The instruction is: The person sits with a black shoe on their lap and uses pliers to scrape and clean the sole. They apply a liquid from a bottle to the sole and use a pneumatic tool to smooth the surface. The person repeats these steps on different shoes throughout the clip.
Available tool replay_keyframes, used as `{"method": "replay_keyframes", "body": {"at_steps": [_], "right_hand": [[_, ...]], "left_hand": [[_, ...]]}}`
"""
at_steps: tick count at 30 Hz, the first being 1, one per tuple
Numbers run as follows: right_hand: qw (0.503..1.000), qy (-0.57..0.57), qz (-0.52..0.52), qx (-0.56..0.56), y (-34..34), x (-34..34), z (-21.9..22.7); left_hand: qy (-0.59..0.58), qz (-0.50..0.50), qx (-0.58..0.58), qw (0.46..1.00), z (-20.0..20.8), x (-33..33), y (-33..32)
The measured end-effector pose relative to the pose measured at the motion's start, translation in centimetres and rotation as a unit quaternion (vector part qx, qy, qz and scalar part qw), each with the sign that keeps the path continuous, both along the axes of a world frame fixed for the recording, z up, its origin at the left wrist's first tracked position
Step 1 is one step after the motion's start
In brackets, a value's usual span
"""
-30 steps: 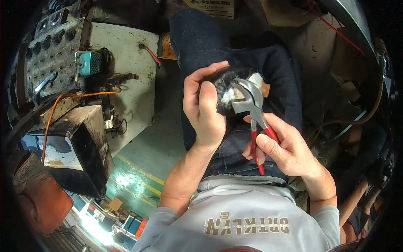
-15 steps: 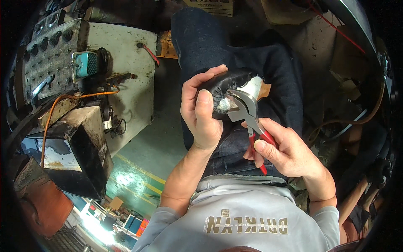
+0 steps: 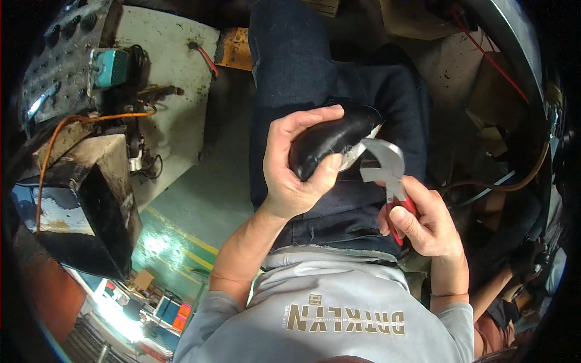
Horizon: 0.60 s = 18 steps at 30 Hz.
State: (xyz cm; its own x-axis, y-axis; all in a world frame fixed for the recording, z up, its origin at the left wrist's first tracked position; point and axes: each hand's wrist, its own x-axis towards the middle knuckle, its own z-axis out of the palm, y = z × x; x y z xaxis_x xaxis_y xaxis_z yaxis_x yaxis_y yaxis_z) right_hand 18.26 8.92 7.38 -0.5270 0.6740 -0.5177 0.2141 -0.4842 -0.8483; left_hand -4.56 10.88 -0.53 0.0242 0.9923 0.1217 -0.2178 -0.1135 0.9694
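1. Rolled round since half a second ago, the black shoe-like piece (image 3: 333, 136) turns its smooth, glossy side upward, with less of its white part showing; the pliers (image 3: 394, 166), earlier over that white part, have shifted to the piece's right edge.
2. Left hand (image 3: 290, 184) grips the black shoe-like piece from its left end, fingers curled over the far side and thumb pressed on the near side; the piece is held above the dark jeans (image 3: 296, 66).
3. Right hand (image 3: 426, 224), to the right of the piece and nearer the body, is closed around the pliers' red handles; their metal head points at the piece's white edge, blurred, so whether they touch I cannot tell.
4. Well to the left of the piece stand a pale, stained worktop (image 3: 175, 48), a teal box (image 3: 111, 68) and an orange cable (image 3: 63, 124); bodyward of it is a grey shirt (image 3: 339, 278).
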Motion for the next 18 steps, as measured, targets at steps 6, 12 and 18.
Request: {"method": "replay_keyframes", "body": {"at_steps": [6,12,18], "right_hand": [[0.995,-0.015,-0.037,0.092,-1.7,-0.3,0.0],[0.971,-0.126,0.007,0.204,-1.2,-1.3,2.9],[0.954,-0.148,-0.025,0.259,-2.1,-2.4,3.6]], "left_hand": [[0.022,-0.071,0.061,0.995,-1.3,0.2,-1.5],[0.035,-0.073,0.079,0.994,-1.5,0.0,-1.3],[0.03,-0.078,0.08,0.993,-1.5,-0.2,-1.1]]}}
